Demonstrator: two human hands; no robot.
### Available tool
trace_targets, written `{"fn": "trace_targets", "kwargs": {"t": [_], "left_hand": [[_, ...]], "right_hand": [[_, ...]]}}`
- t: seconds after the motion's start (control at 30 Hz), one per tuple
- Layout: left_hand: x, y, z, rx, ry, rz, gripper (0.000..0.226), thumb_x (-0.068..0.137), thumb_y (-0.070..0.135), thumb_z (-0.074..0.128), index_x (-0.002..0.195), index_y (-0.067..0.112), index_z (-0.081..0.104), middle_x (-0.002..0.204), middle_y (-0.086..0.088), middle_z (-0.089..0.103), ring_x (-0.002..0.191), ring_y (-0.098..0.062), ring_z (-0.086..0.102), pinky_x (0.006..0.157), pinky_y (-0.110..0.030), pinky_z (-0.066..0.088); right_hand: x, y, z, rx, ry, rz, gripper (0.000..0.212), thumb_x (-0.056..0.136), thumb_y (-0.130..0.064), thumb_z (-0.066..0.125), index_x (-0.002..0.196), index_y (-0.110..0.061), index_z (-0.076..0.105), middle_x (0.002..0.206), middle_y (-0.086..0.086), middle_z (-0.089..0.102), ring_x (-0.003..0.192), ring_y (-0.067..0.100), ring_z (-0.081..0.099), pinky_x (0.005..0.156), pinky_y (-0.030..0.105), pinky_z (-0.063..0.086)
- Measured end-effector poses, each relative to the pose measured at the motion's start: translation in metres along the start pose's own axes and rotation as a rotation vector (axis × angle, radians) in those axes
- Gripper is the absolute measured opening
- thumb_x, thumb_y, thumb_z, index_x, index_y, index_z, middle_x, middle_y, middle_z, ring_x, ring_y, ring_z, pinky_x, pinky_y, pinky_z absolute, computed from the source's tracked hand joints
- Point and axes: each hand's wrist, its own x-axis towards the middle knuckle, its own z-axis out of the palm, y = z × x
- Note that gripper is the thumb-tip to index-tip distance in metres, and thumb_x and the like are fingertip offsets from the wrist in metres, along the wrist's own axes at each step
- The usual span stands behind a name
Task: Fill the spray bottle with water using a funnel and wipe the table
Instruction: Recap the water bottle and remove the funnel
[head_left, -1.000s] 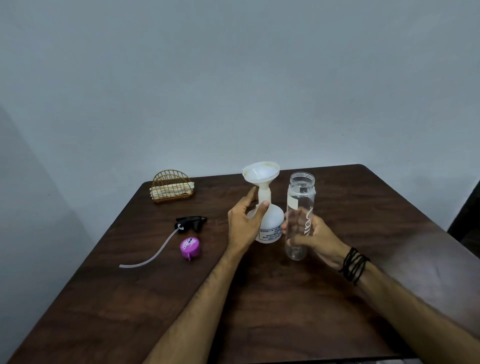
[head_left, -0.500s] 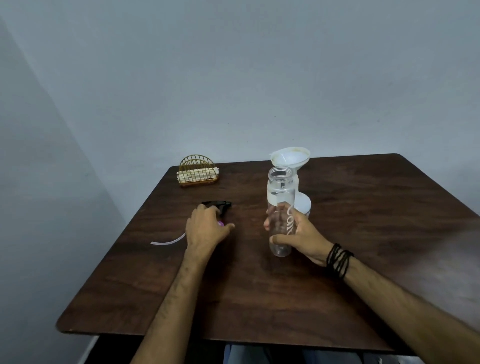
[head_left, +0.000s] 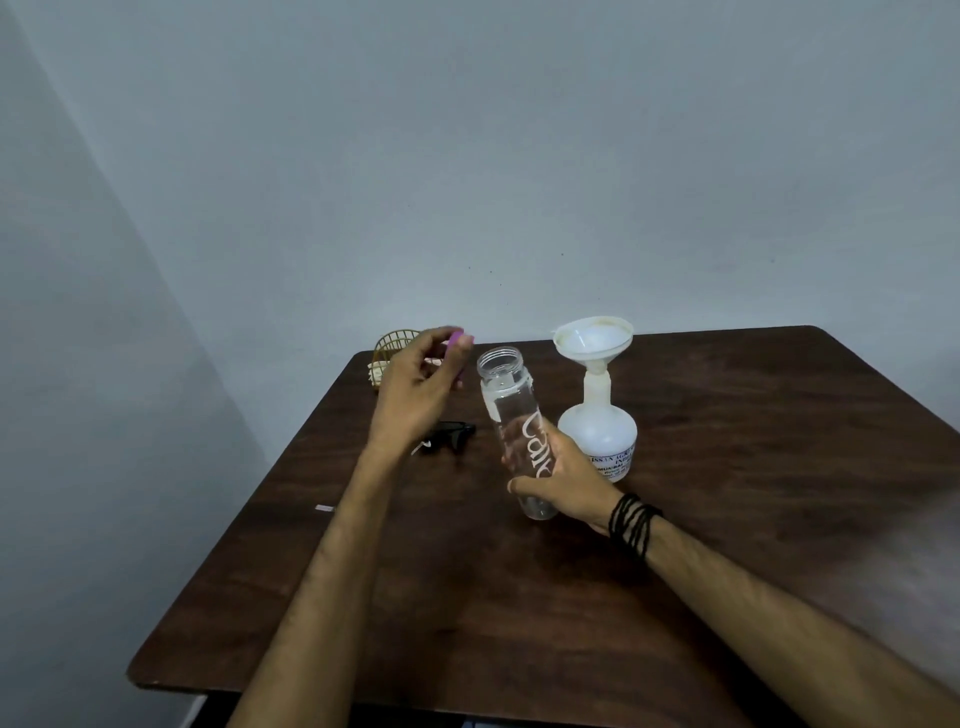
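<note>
Spray bottle (head_left: 597, 434) stands upright on the table (head_left: 727, 519), mid-way across & toward the far edge, w/ the white funnel (head_left: 594, 344) seated in its neck. Trigger head (head_left: 447, 435) w/ dip tube lies off to the left, near the left edge, so the bottle isn't capped yet.

Just left of the spray bottle, right hand (head_left: 561, 478) grips a clear water bottle (head_left: 514, 431) round its lower half, tilted a bit, mouth open; looks empty or nearly so, can't tell for sure. Left hand (head_left: 415, 389) is raised beside that mouth, fingers curled, pinching a pink cap (head_left: 456, 338).

Step in hand, as I read it: cap the clear bottle. To do it well: bring the bottle upright, hold it firm low down, set the cap flat on the threads before turning, don't cross-thread. Keep elbows clear of the funnel, which looks top-heavy & easy to knock.

Wire basket (head_left: 392, 351) w/ what may be a cloth sits at the far left corner, partly hidden by the left hand.
</note>
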Motion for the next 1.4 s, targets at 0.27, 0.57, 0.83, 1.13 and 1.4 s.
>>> {"fn": "trace_targets", "kwargs": {"t": [0.27, 0.57, 0.83, 1.13, 1.4], "left_hand": [[0.01, 0.029, -0.004, 0.326, -0.226, 0.184, 0.038, 0.083, 0.049, 0.074, 0.112, 0.024, 0.074, 0.097, 0.006, 0.069, 0.078, 0.001, 0.059, 0.067, -0.011, 0.042], [0.015, 0.048, -0.002, 0.523, -0.367, 0.259, 0.051, 0.076, 0.049, 0.082, 0.122, 0.029, 0.072, 0.103, 0.01, 0.068, 0.094, -0.008, 0.064, 0.083, -0.034, 0.056], [-0.004, 0.02, 0.021, -0.239, -0.382, 0.023, 0.077, 0.07, 0.015, 0.091, 0.135, 0.016, 0.05, 0.125, -0.016, 0.061, 0.106, -0.022, 0.07, 0.091, -0.038, 0.057], [-0.014, -0.006, 0.055, -0.903, -0.105, -0.076, 0.065, 0.071, 0.018, 0.088, 0.125, 0.015, 0.052, 0.109, -0.008, 0.065, 0.1, -0.019, 0.067, 0.074, -0.032, 0.062], [-0.024, 0.003, 0.062, -0.765, -0.212, -0.034, 0.074, 0.065, 0.048, 0.088, 0.121, 0.009, 0.061, 0.113, -0.009, 0.072, 0.096, -0.014, 0.071, 0.074, -0.026, 0.06]], "right_hand": [[0.006, -0.002, 0.003, -0.044, -0.031, -0.007, 0.071, 0.071, -0.005, 0.078, 0.132, -0.027, 0.049, 0.11, -0.008, 0.068, 0.103, 0.008, 0.066, 0.097, 0.034, 0.053], [0.002, 0.001, 0.002, -0.025, -0.021, 0.001, 0.074, 0.068, -0.014, 0.079, 0.133, -0.029, 0.047, 0.113, -0.004, 0.07, 0.107, 0.014, 0.067, 0.1, 0.04, 0.053], [-0.004, 0.003, 0.0, 0.051, -0.001, 0.014, 0.07, 0.074, 0.003, 0.075, 0.133, -0.021, 0.047, 0.107, -0.01, 0.071, 0.104, 0.01, 0.068, 0.095, 0.029, 0.053], [-0.006, 0.01, -0.001, 0.08, 0.04, 0.021, 0.069, 0.072, -0.003, 0.078, 0.132, -0.023, 0.049, 0.113, -0.004, 0.071, 0.108, 0.013, 0.067, 0.101, 0.037, 0.052], [-0.007, 0.008, 0.001, 0.102, 0.039, 0.004, 0.065, 0.075, 0.003, 0.075, 0.128, -0.025, 0.051, 0.113, -0.001, 0.072, 0.108, 0.016, 0.068, 0.099, 0.034, 0.052]]}}
